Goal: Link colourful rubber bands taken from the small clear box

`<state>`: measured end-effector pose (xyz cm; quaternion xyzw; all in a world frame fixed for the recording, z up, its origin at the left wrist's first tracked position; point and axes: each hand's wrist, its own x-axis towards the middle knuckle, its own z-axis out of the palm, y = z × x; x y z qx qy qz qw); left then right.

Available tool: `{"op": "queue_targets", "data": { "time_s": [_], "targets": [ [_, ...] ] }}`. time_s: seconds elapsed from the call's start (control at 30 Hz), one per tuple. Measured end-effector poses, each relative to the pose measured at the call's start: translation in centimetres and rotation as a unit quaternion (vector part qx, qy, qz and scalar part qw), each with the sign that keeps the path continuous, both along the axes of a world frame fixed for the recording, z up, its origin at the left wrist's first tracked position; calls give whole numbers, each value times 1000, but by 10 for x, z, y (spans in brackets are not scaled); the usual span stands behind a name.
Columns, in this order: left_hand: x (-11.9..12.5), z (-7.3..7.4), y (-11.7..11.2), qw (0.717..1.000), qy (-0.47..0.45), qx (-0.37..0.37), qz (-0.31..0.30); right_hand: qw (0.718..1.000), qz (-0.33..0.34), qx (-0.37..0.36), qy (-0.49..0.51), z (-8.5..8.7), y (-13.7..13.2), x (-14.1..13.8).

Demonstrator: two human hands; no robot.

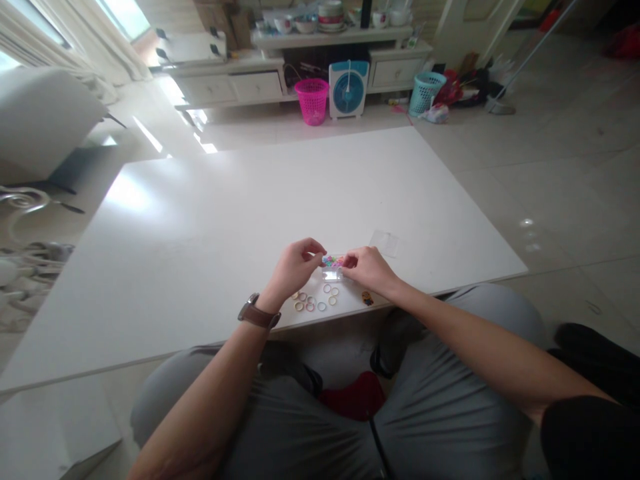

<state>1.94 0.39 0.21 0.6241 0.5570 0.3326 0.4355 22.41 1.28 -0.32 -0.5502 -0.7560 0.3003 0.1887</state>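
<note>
A small clear box (332, 266) of colourful rubber bands sits near the front edge of the white table (250, 200). My left hand (295, 267), with a brown watch on its wrist, pinches the box from the left. Pinching it from the right is my right hand (367, 269), fingers closed. Several loose small rings (315, 300) in pale colours lie on the table just in front of my hands. A tiny orange and dark object (368, 298) lies under my right wrist.
A clear flat lid or bag (385, 242) lies on the table behind my right hand. Beyond the table stand a pink basket (311, 100), a blue fan (348, 90), a teal basket (426, 92) and a white cabinet (250, 83). A white chair (40, 120) is at left.
</note>
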Motion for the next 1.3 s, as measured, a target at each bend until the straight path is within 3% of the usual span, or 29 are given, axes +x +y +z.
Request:
{"op": "queue_targets", "data": {
  "time_s": [0.57, 0.73, 0.97, 1.3],
  "targets": [
    [-4, 2, 0, 1000, 5, -10, 11, 988, 63, 87, -113, 11, 5, 13],
    [-12, 6, 3, 994, 109, 18, 19, 982, 69, 88, -149, 13, 10, 23],
    [-22, 16, 4, 966, 252, 0, -56, 969, 216, 60, -101, 6, 11, 29],
    [-34, 0, 6, 929, 347, -48, -120, 966, 207, 72, -135, -1, 8, 23]
  ]
}}
